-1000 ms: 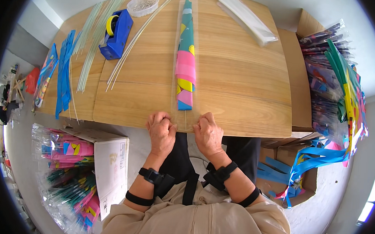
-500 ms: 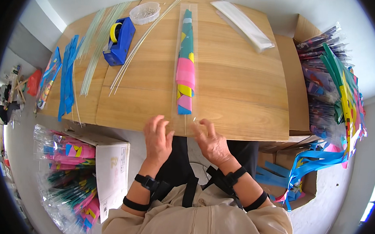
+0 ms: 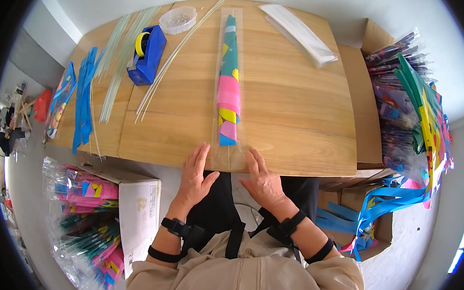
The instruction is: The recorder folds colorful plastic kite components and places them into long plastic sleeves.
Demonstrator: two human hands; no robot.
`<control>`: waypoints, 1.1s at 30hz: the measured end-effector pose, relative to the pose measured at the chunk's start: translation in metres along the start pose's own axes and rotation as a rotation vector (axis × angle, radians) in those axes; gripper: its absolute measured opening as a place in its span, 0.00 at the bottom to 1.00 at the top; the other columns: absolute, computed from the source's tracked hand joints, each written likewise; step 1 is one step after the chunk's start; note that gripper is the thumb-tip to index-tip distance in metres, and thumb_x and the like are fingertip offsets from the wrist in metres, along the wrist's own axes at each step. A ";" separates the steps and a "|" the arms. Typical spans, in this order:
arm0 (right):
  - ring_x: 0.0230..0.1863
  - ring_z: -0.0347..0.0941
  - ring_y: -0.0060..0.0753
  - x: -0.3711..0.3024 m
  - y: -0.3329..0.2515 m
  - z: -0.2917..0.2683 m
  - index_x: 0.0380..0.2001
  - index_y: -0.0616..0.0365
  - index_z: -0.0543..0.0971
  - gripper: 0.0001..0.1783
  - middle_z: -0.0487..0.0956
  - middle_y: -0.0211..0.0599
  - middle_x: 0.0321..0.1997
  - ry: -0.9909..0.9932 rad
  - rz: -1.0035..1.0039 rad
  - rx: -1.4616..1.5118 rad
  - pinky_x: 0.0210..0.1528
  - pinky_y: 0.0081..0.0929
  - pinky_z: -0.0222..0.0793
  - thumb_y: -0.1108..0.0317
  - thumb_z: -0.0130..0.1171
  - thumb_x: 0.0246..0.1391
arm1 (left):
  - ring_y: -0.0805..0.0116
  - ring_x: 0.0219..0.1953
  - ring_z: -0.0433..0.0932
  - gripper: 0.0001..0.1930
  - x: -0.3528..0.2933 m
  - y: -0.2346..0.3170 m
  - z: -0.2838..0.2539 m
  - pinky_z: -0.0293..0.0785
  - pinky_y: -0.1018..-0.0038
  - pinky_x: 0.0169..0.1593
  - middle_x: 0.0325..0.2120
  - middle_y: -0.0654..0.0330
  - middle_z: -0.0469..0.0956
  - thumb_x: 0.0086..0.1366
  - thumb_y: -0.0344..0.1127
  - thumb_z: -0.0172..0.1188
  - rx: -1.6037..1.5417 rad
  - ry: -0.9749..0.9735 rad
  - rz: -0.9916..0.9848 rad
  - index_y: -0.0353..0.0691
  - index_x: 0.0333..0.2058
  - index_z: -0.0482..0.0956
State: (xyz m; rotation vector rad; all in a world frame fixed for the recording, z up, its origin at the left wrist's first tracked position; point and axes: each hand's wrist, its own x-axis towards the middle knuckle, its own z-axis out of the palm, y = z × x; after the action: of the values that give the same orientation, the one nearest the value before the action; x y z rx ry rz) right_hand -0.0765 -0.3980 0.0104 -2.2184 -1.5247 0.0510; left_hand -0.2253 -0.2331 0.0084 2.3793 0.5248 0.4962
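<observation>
A long clear plastic sleeve (image 3: 242, 124) lies lengthwise in the middle of the table, its near end at the front edge. Inside it is a narrow folded bundle (image 3: 228, 92) of thin sheet in green, pink, yellow and blue, with a thin rod showing at its near end. My left hand (image 3: 192, 177) rests at the table's front edge, just left of the sleeve's near end, fingers stretched out and holding nothing. To the right of that end, my right hand (image 3: 261, 179) also lies with fingers extended and apart, holding nothing.
On the table are a blue tape dispenser (image 3: 147, 56), a white tub (image 3: 177, 20) of small pieces, thin rods (image 3: 176, 55), blue strips (image 3: 83, 100) and a stack of clear sleeves (image 3: 301, 33). Boxes of bagged colourful bundles (image 3: 94, 211) stand left and right (image 3: 396, 111).
Both hands have moved slightly, and their curled fingers have straightened and flattened beside the sleeve's near end. The sleeve and its bundle stay in place.
</observation>
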 end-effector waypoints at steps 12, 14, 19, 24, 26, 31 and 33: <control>0.29 0.75 0.55 0.044 -0.013 0.010 0.35 0.63 0.72 0.22 0.78 0.50 0.29 -0.071 0.496 0.379 0.33 0.42 0.72 0.61 0.69 0.45 | 0.49 0.37 0.75 0.22 0.040 0.014 0.015 0.70 0.57 0.40 0.31 0.51 0.76 0.44 0.35 0.73 0.069 -0.075 -0.460 0.34 0.37 0.74; 0.22 0.74 0.46 0.043 0.002 0.020 0.27 0.62 0.73 0.15 0.78 0.45 0.21 -0.041 0.457 0.576 0.25 0.36 0.70 0.64 0.68 0.45 | 0.56 0.30 0.76 0.17 0.047 0.017 0.017 0.71 0.62 0.33 0.25 0.55 0.74 0.50 0.36 0.71 -0.041 0.085 -0.387 0.33 0.33 0.75; 0.12 0.61 0.18 0.041 -0.005 0.017 0.20 0.56 0.74 0.10 0.74 0.32 0.17 -0.266 0.816 1.384 0.14 0.19 0.50 0.70 0.66 0.48 | 0.73 0.23 0.73 0.09 0.050 0.004 0.026 0.68 0.73 0.25 0.21 0.61 0.73 0.58 0.31 0.64 -0.808 0.153 -0.602 0.34 0.28 0.73; 0.11 0.59 0.15 0.035 -0.012 0.012 0.21 0.56 0.75 0.09 0.71 0.27 0.14 -0.294 0.794 1.209 0.12 0.18 0.47 0.70 0.65 0.51 | 0.76 0.21 0.72 0.03 0.038 -0.010 0.030 0.67 0.77 0.24 0.20 0.65 0.74 0.62 0.25 0.58 -0.644 0.028 -0.515 0.36 0.29 0.74; 0.12 0.60 0.15 0.032 -0.009 0.000 0.22 0.58 0.76 0.09 0.71 0.26 0.13 -0.278 0.765 1.177 0.14 0.18 0.49 0.68 0.63 0.52 | 0.71 0.23 0.72 0.04 0.028 -0.021 0.025 0.68 0.72 0.27 0.20 0.64 0.74 0.63 0.28 0.57 -0.424 0.129 -0.339 0.35 0.29 0.73; 0.12 0.57 0.15 0.008 0.024 -0.020 0.24 0.60 0.78 0.09 0.67 0.24 0.13 -0.120 0.769 1.174 0.14 0.18 0.48 0.67 0.59 0.56 | 0.84 0.25 0.63 0.05 0.003 -0.033 -0.030 0.62 0.82 0.28 0.23 0.73 0.68 0.64 0.29 0.55 -0.527 0.439 -0.188 0.38 0.38 0.77; 0.11 0.55 0.13 -0.002 0.035 -0.028 0.25 0.61 0.77 0.10 0.64 0.21 0.12 0.011 0.803 1.222 0.12 0.17 0.46 0.67 0.57 0.58 | 0.86 0.22 0.61 0.03 0.003 -0.054 -0.065 0.59 0.83 0.25 0.20 0.75 0.67 0.63 0.27 0.56 -0.365 0.554 -0.229 0.39 0.36 0.77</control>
State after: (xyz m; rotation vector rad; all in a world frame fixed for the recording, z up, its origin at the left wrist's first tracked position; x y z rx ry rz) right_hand -0.0386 -0.4197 0.0218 -1.5615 -0.2425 0.9225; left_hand -0.2668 -0.1604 0.0206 1.7948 0.8553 1.0542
